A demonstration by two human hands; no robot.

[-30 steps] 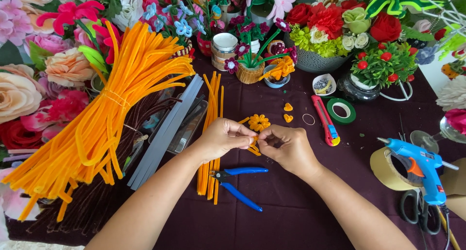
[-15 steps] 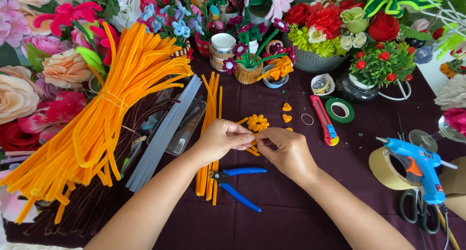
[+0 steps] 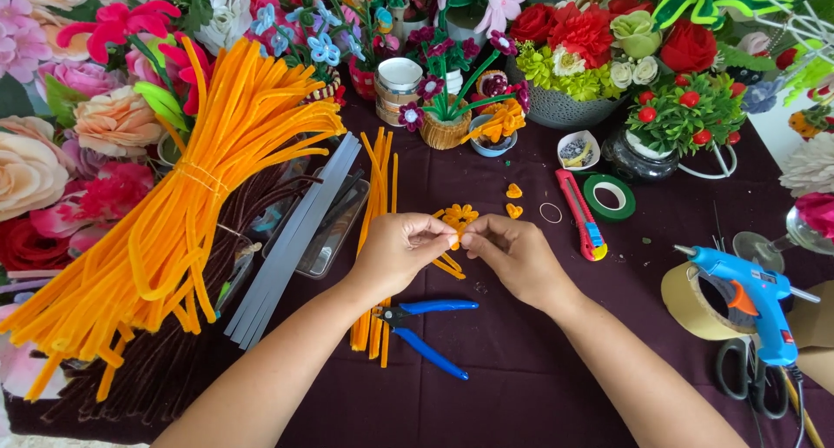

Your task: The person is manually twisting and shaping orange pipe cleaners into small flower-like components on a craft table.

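Dark purple cloth [image 3: 521,370] is giving us open room only toward six o'clock; flowers are crowding twelve. Our left hand [image 3: 400,252] and right hand [image 3: 512,252] are pinching shut on the small orange pipe-cleaner flower [image 3: 458,215] at centre. Blue pliers [image 3: 430,326] are lying just below, a green tape roll [image 3: 609,196] at two o'clock, a blue glue gun [image 3: 747,300] at three, an orange pipe-cleaner bundle [image 3: 200,205] at nine.

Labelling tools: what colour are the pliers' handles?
Blue; the pliers lie just below the left hand, clearest in the head view.
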